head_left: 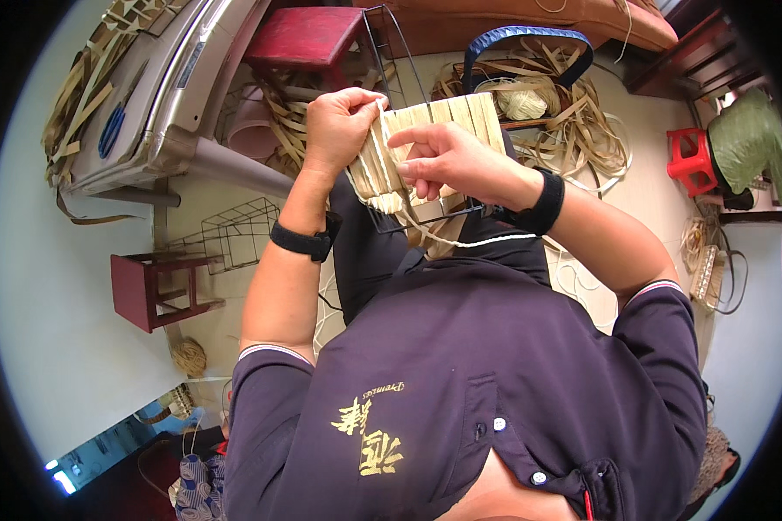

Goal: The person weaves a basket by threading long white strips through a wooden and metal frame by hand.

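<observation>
Over my lap rests a black wire frame (407, 54) wrapped with flat tan strips that form a woven panel (471, 113). My left hand (343, 128) is closed at the panel's far left corner, pinching a white cord (387, 161) that runs down across the strips. My right hand (452, 161) lies over the middle of the panel, its index finger stretched to the left and its thumb apart from it. Nothing shows held in the right hand, though its lower fingers are partly hidden. A loose strip and the cord's tail trail from the panel's near edge under my right wrist.
A grey table (182, 95) at left holds blue-handled scissors (110, 130) and strips. Red stools (304, 39) stand ahead and at left. Beyond the panel lie piled strips (586, 130), a white cord ball (523, 104) and a blue-handled basket (530, 35). Another wire frame (239, 230) lies left.
</observation>
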A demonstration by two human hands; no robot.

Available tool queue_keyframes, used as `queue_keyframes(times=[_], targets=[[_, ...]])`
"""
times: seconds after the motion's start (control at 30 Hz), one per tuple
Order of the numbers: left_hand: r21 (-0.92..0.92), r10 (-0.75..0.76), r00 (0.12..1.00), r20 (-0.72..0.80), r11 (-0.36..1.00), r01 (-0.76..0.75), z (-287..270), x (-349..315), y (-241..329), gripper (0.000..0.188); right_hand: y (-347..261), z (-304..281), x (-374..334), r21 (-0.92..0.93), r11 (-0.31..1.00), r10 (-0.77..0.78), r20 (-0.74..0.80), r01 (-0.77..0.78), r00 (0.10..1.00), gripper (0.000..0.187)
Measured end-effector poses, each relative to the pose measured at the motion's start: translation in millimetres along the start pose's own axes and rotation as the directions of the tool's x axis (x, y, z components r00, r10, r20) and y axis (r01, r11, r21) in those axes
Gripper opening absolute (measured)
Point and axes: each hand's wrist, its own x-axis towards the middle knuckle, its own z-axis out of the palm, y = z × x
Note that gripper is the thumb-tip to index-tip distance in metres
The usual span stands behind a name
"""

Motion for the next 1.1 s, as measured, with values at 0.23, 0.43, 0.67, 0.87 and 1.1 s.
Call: queue_keyframes(times=[0.23, 0.43, 0.67, 0.87, 1.1], targets=[[0.037, 0.023, 1.0, -0.002, 0.999, -0.023, 2, -2, 4, 0.013, -3, -4, -13, 0.008, 0.978, 0.204, 0.143, -0.207, 0.968, 0.021], [0.137, 0.165, 0.985, 0.041, 0.976, -0.17, 11, -9, 15, 0.009, 10, -45, -89, 0.147, 0.969, -0.207, 0.051, 0.198, 0.977, 0.011], [0.198, 0.226, 0.973, 0.053, 0.952, -0.232, 6, -4, 4, 0.009, -10, -100, -145, 0.197, 0.98, -0.042, 0.294, -0.017, 0.955, 0.021], [0.203, 0.119, 0.993, 0.006, 0.972, -0.118, -4, -6, 0, 0.008, -88, -131, -199, 0.201, 0.89, -0.415, -0.015, 0.41, 0.91, 0.022], [0.247, 0.156, 0.987, 0.031, 0.956, -0.159, -1, -2, 9, 0.01, -130, -354, -386, -0.685, 0.581, -0.334, -0.693, -0.44, 0.638, 0.016]])
